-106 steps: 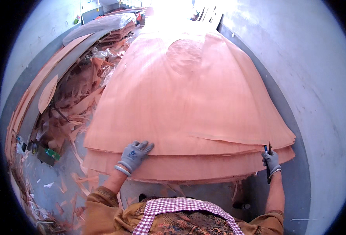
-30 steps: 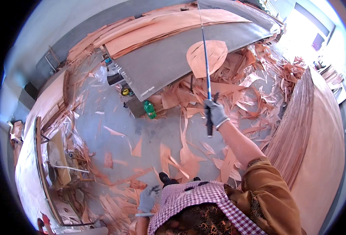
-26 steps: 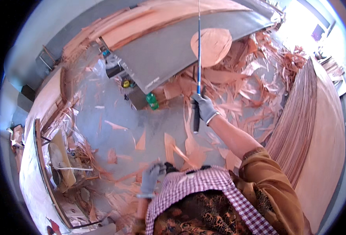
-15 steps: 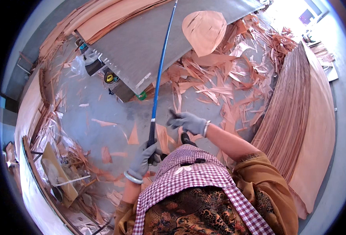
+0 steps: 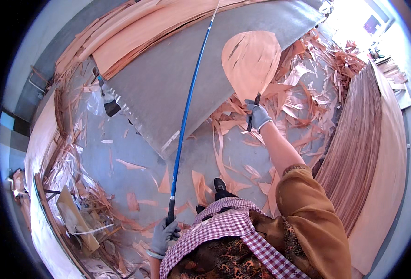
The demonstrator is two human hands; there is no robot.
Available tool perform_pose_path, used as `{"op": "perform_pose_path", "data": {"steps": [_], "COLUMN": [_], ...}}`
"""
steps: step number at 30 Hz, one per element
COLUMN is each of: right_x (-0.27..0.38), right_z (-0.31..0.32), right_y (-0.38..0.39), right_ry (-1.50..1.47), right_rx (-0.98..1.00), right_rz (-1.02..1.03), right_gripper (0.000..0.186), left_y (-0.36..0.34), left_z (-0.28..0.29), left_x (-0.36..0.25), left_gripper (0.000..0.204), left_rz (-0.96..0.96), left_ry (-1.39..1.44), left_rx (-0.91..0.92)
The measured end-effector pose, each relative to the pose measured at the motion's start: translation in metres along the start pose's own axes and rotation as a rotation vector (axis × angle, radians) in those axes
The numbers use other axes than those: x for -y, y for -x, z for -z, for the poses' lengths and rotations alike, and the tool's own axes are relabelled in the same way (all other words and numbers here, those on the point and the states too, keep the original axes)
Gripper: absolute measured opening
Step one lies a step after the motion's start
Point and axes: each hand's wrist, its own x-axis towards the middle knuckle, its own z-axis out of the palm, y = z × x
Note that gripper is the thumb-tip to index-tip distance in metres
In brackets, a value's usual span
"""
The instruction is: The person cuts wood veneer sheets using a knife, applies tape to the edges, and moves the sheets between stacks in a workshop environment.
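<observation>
My left hand (image 5: 165,236), in a grey glove, is closed round the black grip of a long blue pole (image 5: 185,116). The pole slants up across the grey tabletop (image 5: 163,81), its thin far end over the stacked veneer. My gloved right hand (image 5: 261,116) reaches forward, closed on a dark narrow tool (image 5: 250,122) whose exact kind I cannot make out. Just beyond that hand, a teardrop-shaped sheet of pinkish wood veneer (image 5: 252,58) with dark splits overhangs the table's edge. Its pointed end meets my right fingers; whether they pinch it, I cannot tell.
Veneer sheets (image 5: 135,39) are piled along the table's far side. Torn veneer scraps (image 5: 303,93) litter the floor beyond the table's right edge. A tall veneer stack (image 5: 354,153) stands at the right. At lower left lies a tan board (image 5: 73,218) among scraps.
My right hand has gone forward and right, from near my body to the veneer sheet's pointed end. My left hand, still on the pole, sits lower in view. The whole view has shifted.
</observation>
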Motion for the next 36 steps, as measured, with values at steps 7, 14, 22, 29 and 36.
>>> {"op": "perform_pose_path", "data": {"steps": [7,14,22,29,36], "right_x": [-0.021,-0.163,-0.035,-0.066,-0.128], "right_z": [0.013,0.140,-0.029,-0.269,-0.440], "right_y": [-0.044,0.087,0.102,0.155,0.184], "right_ry": [0.114,0.994,1.128,0.796,0.158], "right_rx": [-0.231,0.116,0.840,0.966,0.871], "right_rz": [0.404,-0.668,-0.653,-0.400,-0.394], "right_gripper": [0.011,0.032,0.028,0.032,0.032], "left_y": [-0.004,-0.001,0.020,0.000,-0.005], "left_z": [-0.014,0.000,0.089,0.194,0.312], "left_x": [-0.007,-0.017,-0.008,-0.038,-0.051], "left_gripper": [0.028,0.024,0.024,0.024,0.022], "left_rz": [0.054,-0.207,-0.443,-0.514,-0.604], "left_ry": [-0.010,-0.421,-0.712,-0.659,-0.786], "left_rx": [-0.069,-0.482,-0.813,-0.683,-0.676]}}
